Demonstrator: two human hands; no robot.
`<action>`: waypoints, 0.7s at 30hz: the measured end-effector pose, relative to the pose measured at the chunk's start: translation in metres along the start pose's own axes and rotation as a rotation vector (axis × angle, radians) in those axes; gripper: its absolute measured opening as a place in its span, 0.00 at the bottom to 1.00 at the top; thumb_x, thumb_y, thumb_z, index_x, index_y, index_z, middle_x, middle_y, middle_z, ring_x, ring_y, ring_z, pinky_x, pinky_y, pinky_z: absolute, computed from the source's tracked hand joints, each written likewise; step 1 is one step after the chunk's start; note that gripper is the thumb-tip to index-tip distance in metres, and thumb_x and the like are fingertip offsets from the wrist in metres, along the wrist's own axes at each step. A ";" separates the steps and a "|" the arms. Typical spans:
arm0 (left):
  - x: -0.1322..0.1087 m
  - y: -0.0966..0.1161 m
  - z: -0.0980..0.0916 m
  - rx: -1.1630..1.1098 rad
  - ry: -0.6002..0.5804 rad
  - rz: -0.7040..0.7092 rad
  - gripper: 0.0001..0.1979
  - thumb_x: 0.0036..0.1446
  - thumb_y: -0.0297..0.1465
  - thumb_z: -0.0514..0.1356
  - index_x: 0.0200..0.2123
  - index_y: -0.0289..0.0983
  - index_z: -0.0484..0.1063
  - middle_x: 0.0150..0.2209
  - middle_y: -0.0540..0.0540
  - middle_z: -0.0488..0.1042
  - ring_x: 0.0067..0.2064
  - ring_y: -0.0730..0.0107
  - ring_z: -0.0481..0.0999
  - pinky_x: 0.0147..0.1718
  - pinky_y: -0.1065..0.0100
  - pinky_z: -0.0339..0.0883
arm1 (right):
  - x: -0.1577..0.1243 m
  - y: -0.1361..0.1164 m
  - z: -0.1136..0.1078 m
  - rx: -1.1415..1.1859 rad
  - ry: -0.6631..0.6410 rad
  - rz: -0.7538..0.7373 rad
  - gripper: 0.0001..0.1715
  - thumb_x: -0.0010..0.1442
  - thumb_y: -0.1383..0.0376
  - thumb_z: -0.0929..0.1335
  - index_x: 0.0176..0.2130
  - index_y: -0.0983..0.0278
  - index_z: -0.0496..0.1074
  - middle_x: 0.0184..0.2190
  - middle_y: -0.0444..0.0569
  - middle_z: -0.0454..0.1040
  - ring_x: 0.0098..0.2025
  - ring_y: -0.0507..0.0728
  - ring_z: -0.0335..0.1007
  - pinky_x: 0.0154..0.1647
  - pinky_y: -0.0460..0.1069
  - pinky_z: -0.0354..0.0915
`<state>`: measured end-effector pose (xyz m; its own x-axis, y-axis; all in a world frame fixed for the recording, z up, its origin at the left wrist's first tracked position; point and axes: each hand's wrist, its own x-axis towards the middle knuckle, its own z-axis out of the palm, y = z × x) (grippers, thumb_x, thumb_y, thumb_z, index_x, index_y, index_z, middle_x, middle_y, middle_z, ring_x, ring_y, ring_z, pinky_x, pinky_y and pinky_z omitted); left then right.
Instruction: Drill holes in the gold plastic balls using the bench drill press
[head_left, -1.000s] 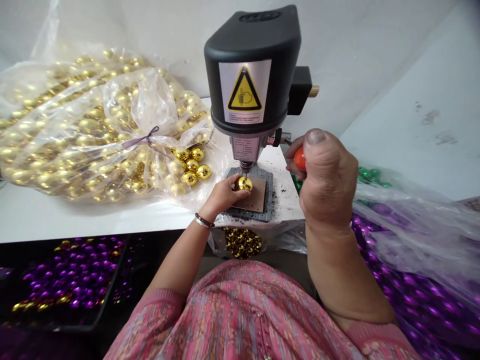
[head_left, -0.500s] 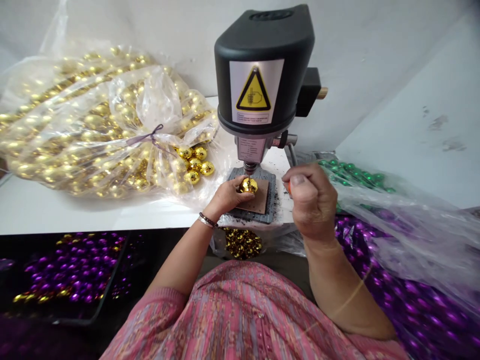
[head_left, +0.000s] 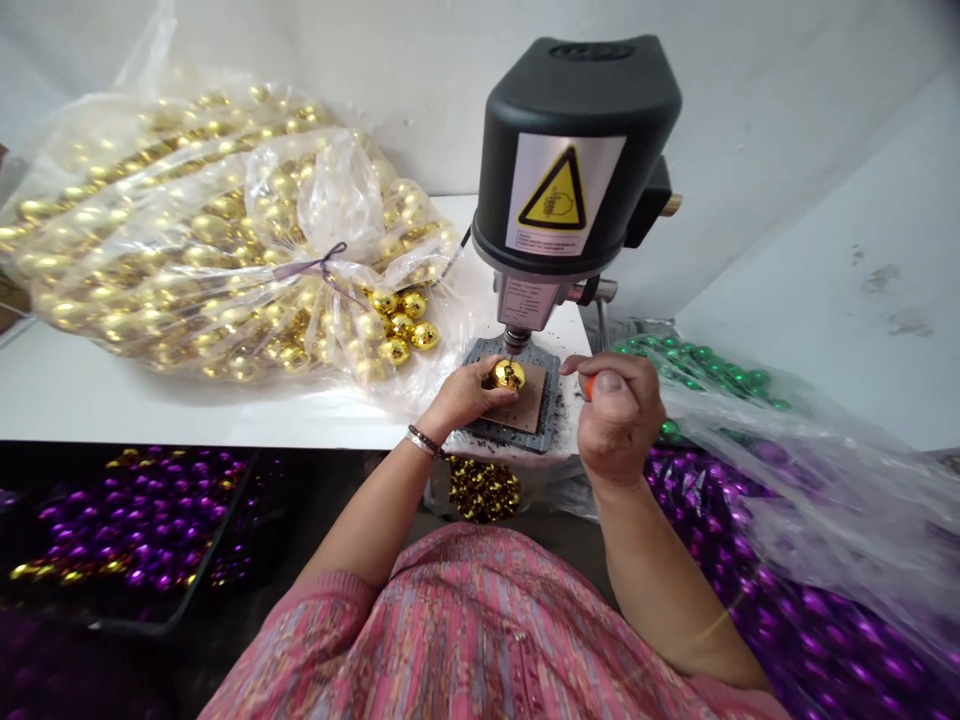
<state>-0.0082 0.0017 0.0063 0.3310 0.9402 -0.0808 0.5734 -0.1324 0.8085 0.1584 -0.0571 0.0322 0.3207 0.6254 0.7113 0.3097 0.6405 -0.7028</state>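
My left hand (head_left: 466,393) holds a shiny gold ball (head_left: 509,375) between thumb and fingers on a brown board (head_left: 529,405). Above the ball is the chuck (head_left: 516,338) of a black drill press (head_left: 577,170), its thin bit pointing down at the ball's top. Whether the bit is inside the ball I cannot tell. To the right of the base, my right hand (head_left: 621,425) is closed round an orange lever knob (head_left: 589,387), mostly hidden by the fingers. Dark shavings lie around the grey base plate (head_left: 551,420).
Left on the white table (head_left: 225,425) lies a big clear bag (head_left: 187,240) of gold balls, several loose balls (head_left: 401,326) at its mouth. Below are a gold ball container (head_left: 484,490) and a tray of purple balls (head_left: 142,520). Green balls (head_left: 697,365) and purple balls (head_left: 705,540) lie right.
The view has shifted, so the drill press appears farther right and tilted. My right hand on the knob has come a little closer to the base. My left hand still holds the gold ball.
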 end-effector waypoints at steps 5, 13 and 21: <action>0.001 -0.004 0.001 0.007 0.005 0.011 0.26 0.52 0.35 0.68 0.56 0.39 0.75 0.45 0.48 0.81 0.45 0.63 0.77 0.46 0.67 0.68 | -0.003 0.009 0.003 0.045 0.034 0.015 0.13 0.64 0.60 0.62 0.36 0.60 0.73 0.31 0.43 0.74 0.35 0.53 0.74 0.39 0.54 0.71; 0.001 -0.007 0.004 -0.033 0.012 0.042 0.24 0.51 0.36 0.67 0.53 0.39 0.75 0.41 0.50 0.80 0.42 0.66 0.76 0.43 0.69 0.68 | -0.002 0.004 0.005 0.040 0.049 0.029 0.14 0.63 0.56 0.63 0.34 0.62 0.72 0.28 0.43 0.72 0.30 0.52 0.72 0.34 0.51 0.69; -0.009 -0.009 0.003 -0.072 0.004 0.088 0.30 0.49 0.32 0.68 0.57 0.36 0.71 0.48 0.46 0.79 0.46 0.64 0.77 0.47 0.66 0.68 | 0.071 -0.062 0.007 0.139 0.100 0.326 0.22 0.61 0.51 0.65 0.25 0.65 0.68 0.23 0.42 0.64 0.22 0.45 0.57 0.22 0.46 0.60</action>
<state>-0.0137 -0.0062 -0.0015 0.3743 0.9273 -0.0052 0.4871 -0.1918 0.8520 0.1555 -0.0490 0.1258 0.4708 0.7643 0.4407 0.0542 0.4735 -0.8791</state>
